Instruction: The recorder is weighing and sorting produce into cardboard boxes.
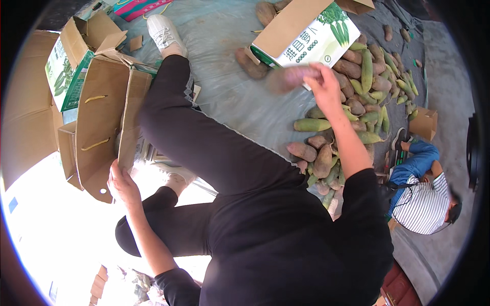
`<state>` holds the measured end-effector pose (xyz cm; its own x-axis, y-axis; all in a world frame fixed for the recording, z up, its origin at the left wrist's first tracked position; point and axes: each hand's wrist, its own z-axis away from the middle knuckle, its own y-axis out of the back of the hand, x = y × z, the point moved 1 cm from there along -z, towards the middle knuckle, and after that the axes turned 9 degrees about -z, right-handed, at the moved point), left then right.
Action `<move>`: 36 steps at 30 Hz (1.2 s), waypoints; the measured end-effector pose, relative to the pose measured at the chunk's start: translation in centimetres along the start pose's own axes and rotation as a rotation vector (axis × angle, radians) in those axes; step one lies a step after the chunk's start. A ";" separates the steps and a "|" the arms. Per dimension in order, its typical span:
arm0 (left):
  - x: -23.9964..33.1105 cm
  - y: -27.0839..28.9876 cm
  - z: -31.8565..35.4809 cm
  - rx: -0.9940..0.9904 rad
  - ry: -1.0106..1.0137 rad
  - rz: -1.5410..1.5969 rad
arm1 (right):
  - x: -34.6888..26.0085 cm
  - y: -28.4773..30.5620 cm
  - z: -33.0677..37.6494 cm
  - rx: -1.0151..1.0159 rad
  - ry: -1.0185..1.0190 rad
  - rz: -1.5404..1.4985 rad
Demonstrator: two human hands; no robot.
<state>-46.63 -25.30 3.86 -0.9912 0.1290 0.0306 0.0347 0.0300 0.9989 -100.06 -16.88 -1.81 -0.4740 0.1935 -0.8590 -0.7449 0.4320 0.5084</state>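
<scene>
My right hand grips a purplish-red radish by one end. It is held out over the plastic sheet, its far end smeared by motion. On the left, my left hand has its fingers closed on the lower edge of a flap of an open cardboard box. Yellow cord handles show on the brown inner flap. How much the box holds is hidden from here. A heap of reddish-brown radishes and green radishes spreads beneath and beyond my right forearm.
A white-and-green printed carton stands by the heap's far side. Another printed carton adjoins the open box. My legs cross the middle over the plastic sheet. At the far right, a person in a striped shirt bends near a small brown box.
</scene>
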 end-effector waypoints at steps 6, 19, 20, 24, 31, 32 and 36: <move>0.0 0.2 -0.2 -0.029 0.033 -0.017 | -16.6 -5.0 -9.0 0.012 0.308 -0.442; 0.2 -0.6 -0.3 -0.062 0.003 0.039 | -26.9 -28.7 -5.6 -0.418 0.260 -0.403; 0.2 0.4 -0.3 -0.032 0.002 0.040 | -27.2 -28.9 -4.8 -0.440 0.281 -0.428; 0.0 0.3 -0.3 -0.038 0.005 0.000 | -24.1 -26.2 -5.0 -0.377 0.395 -0.550; 1.3 0.6 -0.4 -0.036 0.018 -0.066 | -8.2 -16.6 -10.7 -0.192 0.354 0.241; 1.2 0.5 -0.3 -0.029 0.028 -0.065 | -6.3 -15.4 -11.5 -0.191 0.344 0.472; 1.1 0.4 -0.2 -0.021 0.020 -0.075 | -0.3 -11.5 -15.0 -0.317 0.305 0.922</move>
<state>-47.68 -25.30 4.34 -0.9933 0.1073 -0.0436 -0.0419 0.0180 0.9990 -98.40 -35.15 -6.48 -0.9921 0.0815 -0.0955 -0.0985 -0.0334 0.9946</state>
